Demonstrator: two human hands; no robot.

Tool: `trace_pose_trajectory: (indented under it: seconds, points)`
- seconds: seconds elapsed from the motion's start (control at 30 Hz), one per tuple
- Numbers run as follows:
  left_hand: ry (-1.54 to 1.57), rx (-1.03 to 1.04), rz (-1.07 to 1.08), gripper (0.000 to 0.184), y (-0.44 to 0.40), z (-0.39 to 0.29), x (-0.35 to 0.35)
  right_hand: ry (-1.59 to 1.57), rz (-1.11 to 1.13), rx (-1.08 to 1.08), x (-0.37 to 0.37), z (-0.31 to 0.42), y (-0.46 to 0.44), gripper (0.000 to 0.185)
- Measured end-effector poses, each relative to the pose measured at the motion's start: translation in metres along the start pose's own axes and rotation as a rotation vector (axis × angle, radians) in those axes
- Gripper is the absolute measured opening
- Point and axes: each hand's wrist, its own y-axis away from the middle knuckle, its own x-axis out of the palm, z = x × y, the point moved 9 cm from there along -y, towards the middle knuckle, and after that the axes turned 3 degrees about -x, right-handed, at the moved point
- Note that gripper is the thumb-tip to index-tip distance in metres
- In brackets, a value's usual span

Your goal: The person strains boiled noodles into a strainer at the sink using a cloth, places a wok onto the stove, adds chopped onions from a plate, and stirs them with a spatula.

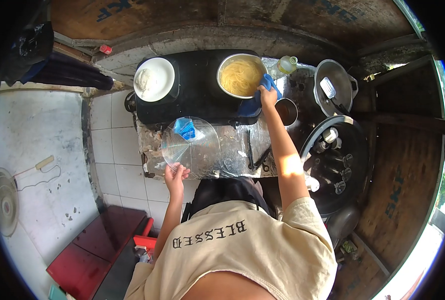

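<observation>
My left hand point(176, 176) pinches the near edge of a round wire grille point(202, 150) with fine concentric rings. A blue packet point(184, 128) shows at the grille's far part; I cannot tell whether it lies on it or beneath it. My right hand point(268, 95) is closed on a blue cloth point(272, 84) at the right side of a metal pot point(221, 86). Pale yellow noodles point(241, 77) fill much of that pot, which sits on the right of a black stove point(195, 85). Part of the cloth hangs down over the stove's front.
A white plate point(166, 72) with a pale lump stands on the stove's left. To the right are a clear bottle point(287, 64), a small pot point(291, 116), a wok point(322, 70) and a large black basin point(332, 200) with several glasses. Black tongs point(250, 150) lie on the foil-covered table point(230, 160).
</observation>
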Motion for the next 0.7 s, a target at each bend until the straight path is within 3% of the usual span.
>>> trace_pose_trajectory:
  seconds: [0.17, 0.27, 0.4, 0.5, 0.7]
  points:
    - [-0.028, -0.014, 0.021, 0.016, 0.004, 0.0, 0.008, -0.09, 0.139, 0.298, 0.002, 0.0, 0.014, 0.048]
    - [-0.014, -0.01, 0.02, 0.017, 0.003, 0.003, 0.01, -0.342, 0.365, 0.37, 0.023, -0.009, 0.018, 0.046]
    - [-0.026, -0.025, 0.016, 0.018, 0.006, 0.006, 0.011, -0.413, 0.337, 0.532, 0.024, -0.016, 0.021, 0.047]
    - [-0.006, -0.017, 0.021, 0.019, 0.006, 0.009, 0.01, -0.389, 0.424, 0.417, 0.025, -0.009, 0.013, 0.042]
    - [0.008, -0.017, 0.026, 0.02, 0.007, 0.009, 0.014, -0.316, 0.278, 0.311, 0.015, 0.004, 0.008, 0.033]
